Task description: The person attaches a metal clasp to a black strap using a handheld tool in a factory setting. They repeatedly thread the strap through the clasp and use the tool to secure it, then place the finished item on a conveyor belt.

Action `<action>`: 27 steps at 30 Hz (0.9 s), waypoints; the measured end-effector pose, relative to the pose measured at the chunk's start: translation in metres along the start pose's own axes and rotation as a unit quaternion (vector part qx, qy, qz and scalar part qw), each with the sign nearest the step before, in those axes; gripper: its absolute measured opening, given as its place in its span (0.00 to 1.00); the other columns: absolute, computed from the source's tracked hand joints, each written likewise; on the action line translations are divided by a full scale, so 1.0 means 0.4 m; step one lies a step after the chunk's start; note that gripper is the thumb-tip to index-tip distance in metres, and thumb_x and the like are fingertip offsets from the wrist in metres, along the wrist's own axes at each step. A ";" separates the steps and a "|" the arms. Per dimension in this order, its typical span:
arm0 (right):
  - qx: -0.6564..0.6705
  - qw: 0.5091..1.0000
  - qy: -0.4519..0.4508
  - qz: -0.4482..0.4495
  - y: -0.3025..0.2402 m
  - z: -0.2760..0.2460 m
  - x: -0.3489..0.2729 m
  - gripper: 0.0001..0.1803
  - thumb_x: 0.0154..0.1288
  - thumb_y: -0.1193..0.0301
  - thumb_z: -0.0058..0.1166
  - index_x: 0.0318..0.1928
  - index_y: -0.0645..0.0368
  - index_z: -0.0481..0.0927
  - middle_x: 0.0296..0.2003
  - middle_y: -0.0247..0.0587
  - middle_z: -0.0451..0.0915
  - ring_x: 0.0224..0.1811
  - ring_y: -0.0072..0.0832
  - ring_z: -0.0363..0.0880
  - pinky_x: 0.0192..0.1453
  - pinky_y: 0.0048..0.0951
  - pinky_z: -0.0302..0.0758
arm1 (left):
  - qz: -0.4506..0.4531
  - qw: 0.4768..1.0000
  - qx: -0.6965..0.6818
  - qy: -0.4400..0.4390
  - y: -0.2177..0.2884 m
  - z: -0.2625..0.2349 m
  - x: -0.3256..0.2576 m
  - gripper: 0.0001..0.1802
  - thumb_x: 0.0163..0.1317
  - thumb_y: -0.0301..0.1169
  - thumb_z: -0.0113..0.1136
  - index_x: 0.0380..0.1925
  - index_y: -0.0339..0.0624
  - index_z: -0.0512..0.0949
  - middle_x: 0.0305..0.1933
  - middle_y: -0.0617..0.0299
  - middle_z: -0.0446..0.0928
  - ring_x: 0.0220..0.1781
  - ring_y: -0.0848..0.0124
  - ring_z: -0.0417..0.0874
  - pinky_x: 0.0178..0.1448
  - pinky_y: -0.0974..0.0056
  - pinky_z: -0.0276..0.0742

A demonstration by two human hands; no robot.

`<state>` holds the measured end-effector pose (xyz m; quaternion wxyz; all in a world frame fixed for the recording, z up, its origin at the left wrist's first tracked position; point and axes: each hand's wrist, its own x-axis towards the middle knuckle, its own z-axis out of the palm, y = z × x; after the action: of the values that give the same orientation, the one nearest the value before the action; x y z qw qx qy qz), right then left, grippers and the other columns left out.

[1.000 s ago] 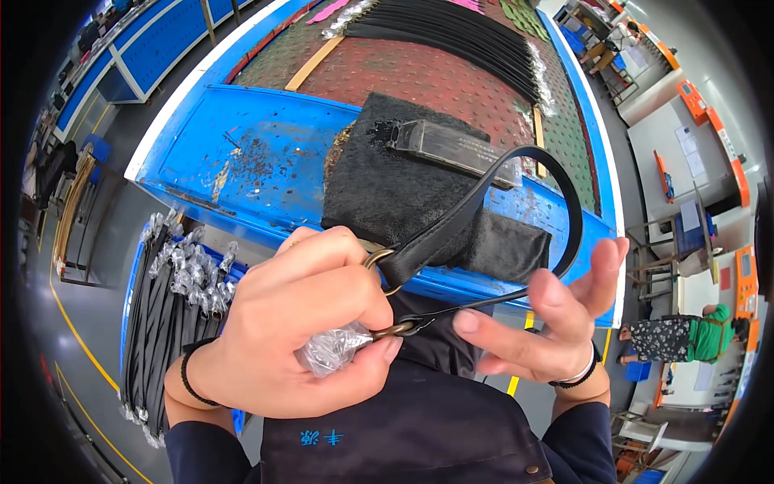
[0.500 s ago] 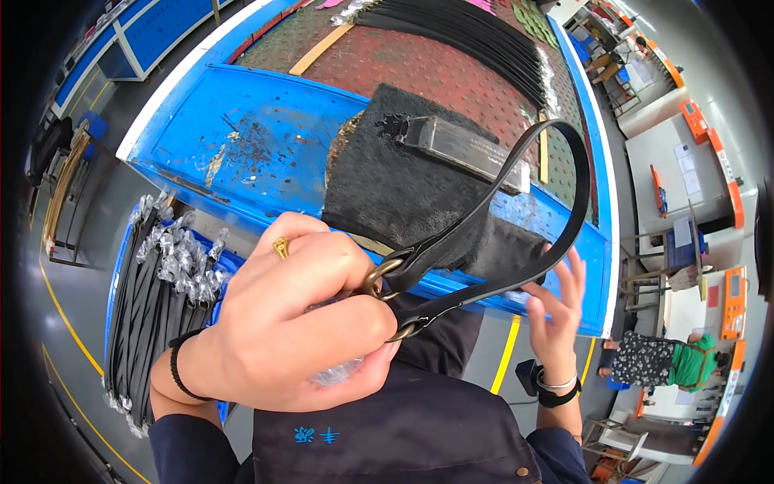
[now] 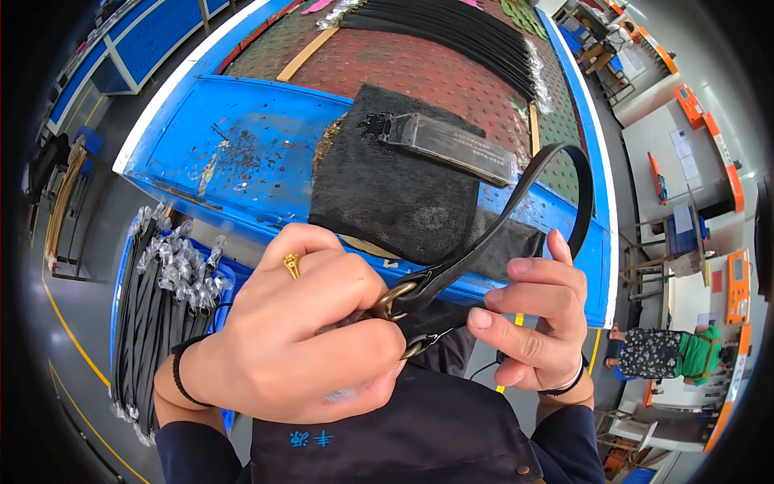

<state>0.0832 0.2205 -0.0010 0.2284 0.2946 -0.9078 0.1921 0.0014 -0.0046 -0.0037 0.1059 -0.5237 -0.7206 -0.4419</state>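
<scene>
Black strap [image 3: 585,198]: looped above blue bench [image 3: 266,181].
Left hand [image 3: 294,331]: your fist gripped its brass rings [image 3: 390,302].
Right hand [image 3: 544,319]: half-curled beside it, hold unclear.
Risk: slack grip could've dropped it.

Person in green top [image 3: 698,355] at far right; blue cabinets [image 3: 157,47] upper left.

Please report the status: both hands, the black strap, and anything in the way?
Left hand closed at ringed end of black strap. Right hand open by the loop, contact unclear. Black pad behind strap, on blue bench; not seen blocking.
</scene>
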 end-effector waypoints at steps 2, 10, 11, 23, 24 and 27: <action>-0.002 1.000 0.000 -0.001 -0.001 0.001 0.002 0.26 0.63 0.47 0.36 0.43 0.48 0.82 0.33 0.30 0.73 0.43 0.30 0.70 0.66 0.46 0.52 | -0.004 1.000 -0.001 -0.002 -0.001 -0.001 -0.001 0.11 0.26 0.26 0.64 0.15 0.46 0.74 0.21 0.66 0.66 0.23 0.69 0.69 0.36 0.59 0.65; -0.005 1.000 -0.004 0.004 0.003 0.000 0.004 0.26 0.63 0.47 0.35 0.43 0.48 0.82 0.32 0.30 0.72 0.43 0.30 0.70 0.65 0.46 0.54 | -0.010 1.000 0.008 -0.005 0.005 -0.005 0.001 0.11 0.26 0.26 0.64 0.15 0.48 0.74 0.20 0.67 0.66 0.22 0.70 0.69 0.38 0.58 0.67; -0.008 1.000 -0.005 0.006 0.005 0.000 0.004 0.26 0.63 0.47 0.35 0.42 0.48 0.82 0.31 0.30 0.72 0.42 0.30 0.70 0.65 0.46 0.54 | -0.009 1.000 0.011 -0.004 0.003 -0.004 0.002 0.11 0.26 0.26 0.64 0.15 0.48 0.74 0.20 0.67 0.66 0.22 0.70 0.69 0.39 0.58 0.67; -0.040 0.964 0.254 0.064 0.044 0.010 -0.174 0.21 0.66 0.53 0.37 0.41 0.52 0.79 0.36 0.37 0.75 0.44 0.37 0.71 0.61 0.50 0.59 | 0.035 0.996 0.082 0.026 -0.012 -0.009 -0.020 0.09 0.32 0.31 0.66 0.16 0.50 0.74 0.21 0.68 0.65 0.21 0.71 0.68 0.39 0.57 0.68; -0.041 0.968 0.229 0.096 0.051 0.015 -0.193 0.18 0.65 0.56 0.39 0.41 0.52 0.79 0.38 0.38 0.76 0.46 0.39 0.70 0.62 0.50 0.57 | 0.048 0.994 0.095 0.026 -0.016 -0.009 -0.023 0.09 0.33 0.31 0.65 0.16 0.50 0.74 0.22 0.68 0.65 0.21 0.71 0.68 0.39 0.57 0.68; -0.197 0.942 -0.032 0.271 0.081 0.057 -0.183 0.14 0.58 0.64 0.48 0.43 0.54 0.79 0.50 0.43 0.72 0.57 0.47 0.63 0.65 0.52 0.49 | 0.077 0.989 0.122 0.023 -0.022 -0.013 -0.030 0.09 0.37 0.34 0.66 0.18 0.51 0.75 0.24 0.68 0.65 0.20 0.72 0.67 0.40 0.57 0.68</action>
<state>0.1088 0.2666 -0.0655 0.1920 -0.0077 -0.9799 0.0542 -0.0026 -0.0171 -0.0127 0.2193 -0.5508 -0.7239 -0.3528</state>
